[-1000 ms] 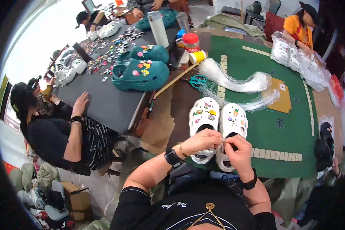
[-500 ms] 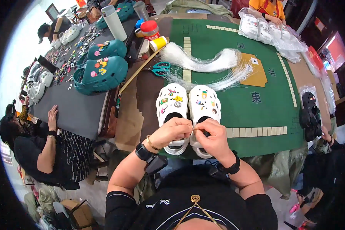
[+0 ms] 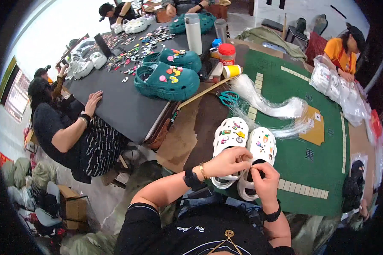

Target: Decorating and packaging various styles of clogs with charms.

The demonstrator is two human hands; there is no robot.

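Note:
A pair of white clogs with small colourful charms stands side by side on the green mat (image 3: 323, 199), toes away from me: the left clog (image 3: 230, 138) and the right clog (image 3: 263, 148). Over their heel openings my left hand (image 3: 229, 163) and my right hand (image 3: 266, 180) meet, thumbs and fingertips pinched. Whatever lies between the fingertips is too small to make out. Just beyond the toes runs a bundle of thin translucent plastic strands (image 3: 291, 108), some fanned out loosely. Teal-handled scissors (image 3: 229, 98) lie at its left.
Teal clogs with charms (image 3: 170, 80) and many scattered charms (image 3: 151, 39) lie on the dark table (image 3: 115, 114) at left. A red-lidded jar (image 3: 227, 53), yellow cup (image 3: 232, 70) and white tumbler (image 3: 193, 34) stand beyond. Bagged white clogs (image 3: 334, 80) lie far right. People sit around.
The view has swung left, so the tables and clogs appear farther right and lower. My hands stay pinched together over the clogs' heels, now slightly farther apart.

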